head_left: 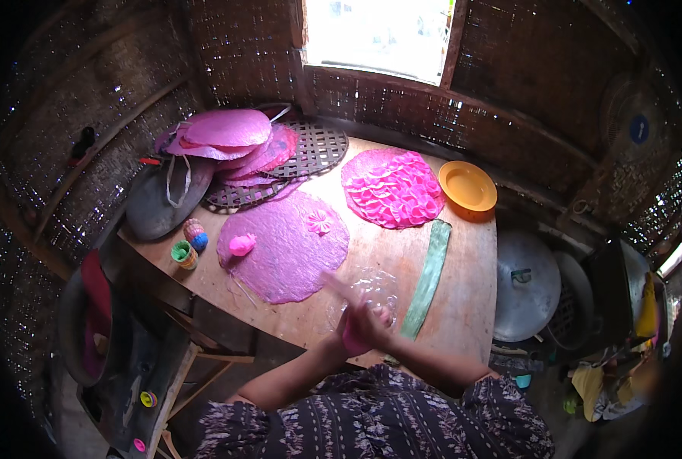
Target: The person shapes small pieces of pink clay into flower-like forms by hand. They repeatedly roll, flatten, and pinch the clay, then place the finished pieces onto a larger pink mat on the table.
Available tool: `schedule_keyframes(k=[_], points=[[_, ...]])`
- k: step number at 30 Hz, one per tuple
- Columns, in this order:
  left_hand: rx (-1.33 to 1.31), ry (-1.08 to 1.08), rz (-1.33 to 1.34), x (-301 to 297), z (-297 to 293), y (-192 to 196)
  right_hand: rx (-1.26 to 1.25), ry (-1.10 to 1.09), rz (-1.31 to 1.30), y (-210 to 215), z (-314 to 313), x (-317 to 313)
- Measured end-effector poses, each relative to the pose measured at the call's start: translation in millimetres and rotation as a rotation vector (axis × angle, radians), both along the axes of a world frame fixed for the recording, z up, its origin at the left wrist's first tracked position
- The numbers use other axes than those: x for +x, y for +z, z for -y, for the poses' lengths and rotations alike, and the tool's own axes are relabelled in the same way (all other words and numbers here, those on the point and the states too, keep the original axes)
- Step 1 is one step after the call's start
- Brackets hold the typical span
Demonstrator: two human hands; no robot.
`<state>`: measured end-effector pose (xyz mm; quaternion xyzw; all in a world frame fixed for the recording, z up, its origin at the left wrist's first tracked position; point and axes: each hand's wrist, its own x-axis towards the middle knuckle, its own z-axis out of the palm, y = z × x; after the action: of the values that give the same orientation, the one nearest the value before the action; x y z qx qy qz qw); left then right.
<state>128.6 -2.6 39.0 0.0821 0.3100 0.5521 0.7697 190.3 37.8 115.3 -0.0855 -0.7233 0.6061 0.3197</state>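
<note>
My two hands meet close to my body over the near edge of the table. My left hand (344,331) is closed round bright pink material (354,344) that shows at the wrist side; its kind is unclear. My right hand (370,327) is closed against it, and whatever it holds is hidden. A thin, pale, blurred stick-like thing (336,284) juts forward from the hands. Beneath them lies crumpled clear plastic (373,287). Just ahead on the left is a round pink mat (280,264), bearing a pink lump (241,245) and a pink flower shape (319,222).
A ruffled pink round (393,190), an orange plate (467,186) and a green strip (429,279) lie on the table (467,306). Pink discs (222,134) and a woven tray (318,149) pile up at the back left, near small cups (184,254). A lidded pot (526,287) stands right.
</note>
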Motion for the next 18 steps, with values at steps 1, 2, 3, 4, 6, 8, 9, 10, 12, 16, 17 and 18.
schedule_keyframes(k=[1,2,3,4,6,8,9,10,12,16,17,18], points=[[-0.005,0.028,-0.051,-9,-4,0,-0.276,0.018,0.031,-11,-18,3],[-0.007,0.07,0.071,-21,-5,-1,-0.42,-0.069,0.101,-22,-36,6],[0.181,0.071,0.076,-35,-6,-2,-0.151,-0.287,0.278,-33,-50,18],[0.225,0.167,0.143,-51,-4,-3,0.235,-0.511,0.588,-43,-63,31],[0.281,0.316,0.215,-78,0,-8,0.914,-0.797,0.924,-67,-57,50],[0.208,0.443,0.216,-101,-1,-15,0.793,-0.764,1.031,-80,-54,55],[0.189,0.464,0.22,-107,-3,-20,0.642,-0.721,0.933,-81,-51,53],[0.186,0.484,0.226,-112,-8,-24,0.458,-0.639,0.909,-78,-51,48],[0.181,0.502,0.275,-114,-14,-33,-0.006,-0.617,0.619,-61,-50,35],[0.136,0.451,0.452,-95,-31,-42,-0.621,-0.143,0.007,-5,-57,39],[0.15,0.421,0.456,-88,-38,-42,-0.767,-0.055,-0.064,2,-58,39],[0.159,0.4,0.44,-79,-44,-42,-0.935,0.011,-0.218,5,-57,39]])
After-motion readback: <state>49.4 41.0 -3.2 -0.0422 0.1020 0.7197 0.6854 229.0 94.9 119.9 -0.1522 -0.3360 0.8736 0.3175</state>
